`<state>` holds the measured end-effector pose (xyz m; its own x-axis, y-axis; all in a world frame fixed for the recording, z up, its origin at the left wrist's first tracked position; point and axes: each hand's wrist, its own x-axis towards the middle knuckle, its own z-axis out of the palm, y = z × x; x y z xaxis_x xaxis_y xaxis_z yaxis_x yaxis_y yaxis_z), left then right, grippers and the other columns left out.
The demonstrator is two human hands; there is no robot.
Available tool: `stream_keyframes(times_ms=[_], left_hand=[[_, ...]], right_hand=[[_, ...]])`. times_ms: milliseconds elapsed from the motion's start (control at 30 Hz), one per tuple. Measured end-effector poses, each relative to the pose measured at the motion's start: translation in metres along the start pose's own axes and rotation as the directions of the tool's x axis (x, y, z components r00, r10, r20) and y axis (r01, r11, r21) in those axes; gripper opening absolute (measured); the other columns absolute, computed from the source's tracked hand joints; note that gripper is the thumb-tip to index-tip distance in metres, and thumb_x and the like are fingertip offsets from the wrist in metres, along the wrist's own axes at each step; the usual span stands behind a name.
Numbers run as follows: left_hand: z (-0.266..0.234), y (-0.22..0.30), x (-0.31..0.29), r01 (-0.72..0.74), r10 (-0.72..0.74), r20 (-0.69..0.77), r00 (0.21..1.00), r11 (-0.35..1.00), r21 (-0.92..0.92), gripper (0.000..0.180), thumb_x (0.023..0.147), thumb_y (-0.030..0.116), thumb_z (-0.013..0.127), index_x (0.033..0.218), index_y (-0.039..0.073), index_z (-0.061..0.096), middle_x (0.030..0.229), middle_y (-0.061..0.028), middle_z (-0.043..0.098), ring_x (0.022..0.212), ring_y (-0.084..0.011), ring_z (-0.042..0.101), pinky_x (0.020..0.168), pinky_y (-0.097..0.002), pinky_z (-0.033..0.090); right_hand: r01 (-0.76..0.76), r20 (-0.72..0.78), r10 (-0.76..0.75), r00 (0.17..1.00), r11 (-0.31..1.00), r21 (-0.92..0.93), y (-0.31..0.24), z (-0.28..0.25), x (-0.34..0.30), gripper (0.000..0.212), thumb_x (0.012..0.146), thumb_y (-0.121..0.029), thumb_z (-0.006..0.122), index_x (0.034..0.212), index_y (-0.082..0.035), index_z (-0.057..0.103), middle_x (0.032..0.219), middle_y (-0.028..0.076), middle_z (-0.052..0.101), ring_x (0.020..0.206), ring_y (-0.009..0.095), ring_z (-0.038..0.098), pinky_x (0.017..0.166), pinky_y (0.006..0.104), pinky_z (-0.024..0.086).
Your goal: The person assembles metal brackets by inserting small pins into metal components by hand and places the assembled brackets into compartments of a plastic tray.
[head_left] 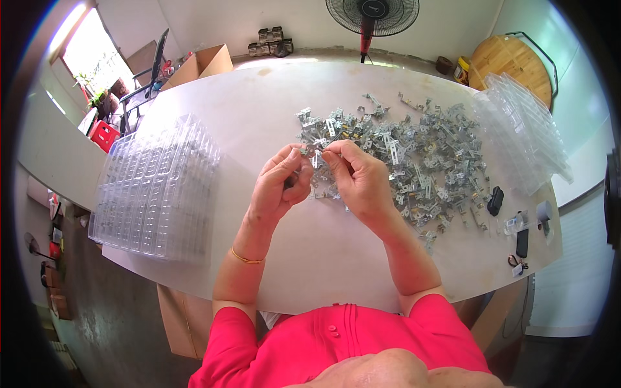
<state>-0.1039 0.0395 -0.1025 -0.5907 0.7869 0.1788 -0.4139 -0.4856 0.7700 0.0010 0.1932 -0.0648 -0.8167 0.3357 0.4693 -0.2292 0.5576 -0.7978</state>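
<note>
Near the middle of the table, my left hand (279,182) is closed, with its thumb and index finger pinching a small metal bracket (304,150). Its other fingers curl inward, and a dark bit shows in the palm, too small to name. Close on the right, my right hand (363,187) has thumb and index finger pressed together; what sits between them is hidden. Just beyond and to the right of both hands spreads a loose pile of small silvery metal brackets (424,152), some with brass-coloured parts.
Clear plastic trays (155,187) stand stacked at the left, and more clear trays (527,132) lie at the far right. A black object (495,201), a tape roll (544,211) and a black bar-shaped item (522,243) lie by the right edge. A fan (374,16) stands behind the table (259,97).
</note>
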Motion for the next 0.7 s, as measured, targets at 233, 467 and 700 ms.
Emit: stream_keyframes(times_ms=[233, 467, 700], left_hand=[[0.001, 0.003, -0.002, 0.003, -0.002, -0.04, 0.999, 0.999, 0.038, 0.025, 0.109, 0.023, 0.042, 0.116, 0.004, 0.057, 0.073, -0.0036, 0.055, 0.039, -0.0028, 0.03, 0.038, -0.0186, 0.026], [0.008, 0.008, -0.004, -0.003, 0.009, -0.025, 1.0, 0.97, 0.244, 0.021, 0.108, 0.025, 0.048, 0.116, 0.007, 0.055, 0.068, 0.0025, 0.048, 0.046, -0.0011, 0.029, 0.042, -0.0181, 0.021], [0.014, 0.006, -0.006, 0.014, 0.011, -0.064, 0.998, 0.928, 0.372, 0.023, 0.107, 0.025, 0.051, 0.114, 0.004, 0.055, 0.063, 0.0071, 0.042, 0.049, 0.0003, 0.028, 0.044, -0.0169, 0.019]], right_hand=[[0.041, -0.028, -0.041, 0.999, 0.999, -0.006, 0.002, 0.001, 0.0, 0.007, 0.097, -0.015, 0.065, 0.097, -0.008, 0.064, 0.077, 0.011, 0.066, 0.061, 0.027, 0.062, 0.057, 0.0359, 0.048], [0.051, -0.012, -0.051, 0.999, 0.998, 0.021, 0.004, -0.001, 0.0, 0.007, 0.098, -0.011, 0.063, 0.1, -0.005, 0.062, 0.081, 0.015, 0.066, 0.065, 0.027, 0.064, 0.06, 0.0361, 0.049], [-0.338, 0.226, 0.29, 0.93, 0.916, 0.215, -0.014, -0.006, -0.002, 0.015, 0.106, -0.014, 0.051, 0.11, -0.004, 0.061, 0.078, 0.003, 0.061, 0.067, 0.008, 0.056, 0.06, 0.0256, 0.049]])
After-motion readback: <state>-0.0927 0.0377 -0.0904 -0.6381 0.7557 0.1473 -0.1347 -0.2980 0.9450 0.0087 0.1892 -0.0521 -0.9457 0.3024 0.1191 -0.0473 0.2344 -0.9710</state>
